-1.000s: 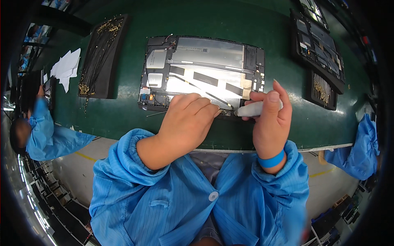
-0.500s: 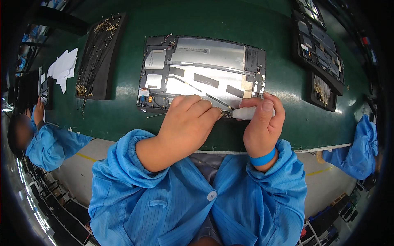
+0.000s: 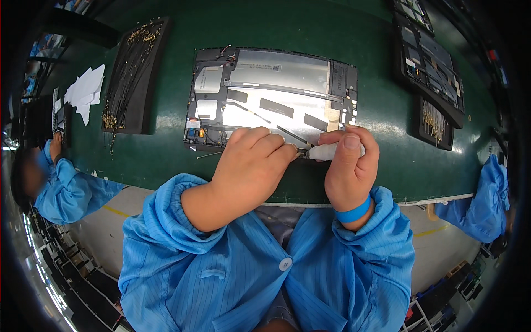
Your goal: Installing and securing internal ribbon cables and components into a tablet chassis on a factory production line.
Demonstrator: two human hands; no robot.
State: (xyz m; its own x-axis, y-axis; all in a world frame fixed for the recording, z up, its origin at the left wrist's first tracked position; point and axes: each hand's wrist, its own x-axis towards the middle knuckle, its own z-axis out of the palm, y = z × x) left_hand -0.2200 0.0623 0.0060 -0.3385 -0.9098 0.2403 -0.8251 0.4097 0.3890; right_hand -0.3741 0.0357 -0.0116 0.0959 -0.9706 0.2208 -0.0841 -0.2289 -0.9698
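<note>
You are grasping a white, tapered tool [image 3: 322, 151] in your right hand [image 3: 349, 169], thumb lying along its upper side, at the centre of the frame and a little to the right. Its narrow end is pointing left, toward the fingertips of your left hand [image 3: 243, 163]. That hand is curling its fingers downward over the near edge of the opened flat device [image 3: 282, 69]; whether it is pinching a small part there, I cannot tell, since the knuckles are hiding it. The device is lying flat across the middle of the frame on the green bench [image 3: 376, 77].

A thin wire [image 3: 209, 155] is sticking out past the device's lower left edge, beside your left wrist, so a sleeve or forearm sweeping leftward could be snagging it. With the tool's tip sitting so near your fingertips, a slip under too much push could be nicking a finger or scratching the shiny plate. Uneven pressure on that near edge could be sliding the whole device.
</note>
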